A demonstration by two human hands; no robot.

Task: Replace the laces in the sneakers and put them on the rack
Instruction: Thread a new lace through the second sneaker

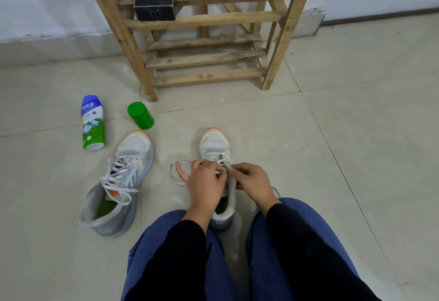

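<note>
Two grey-white sneakers with orange toe tips stand on the tiled floor. The left sneaker (118, 182) is laced, its white lace lying loose across the tongue. The right sneaker (215, 142) sits between my knees, toe pointing away. My left hand (205, 182) and my right hand (251, 179) meet over its eyelets, both pinching the white lace (177, 171), which loops out onto the floor at the left. The hands hide the middle of this shoe. The wooden rack (204, 39) stands against the wall ahead.
A black box (154, 2) sits on an upper shelf of the rack. A green-and-white powder bottle (93, 123) lies on the floor at the left, with a green canister (140, 115) beside it. My knees in blue jeans (297, 241) fill the foreground.
</note>
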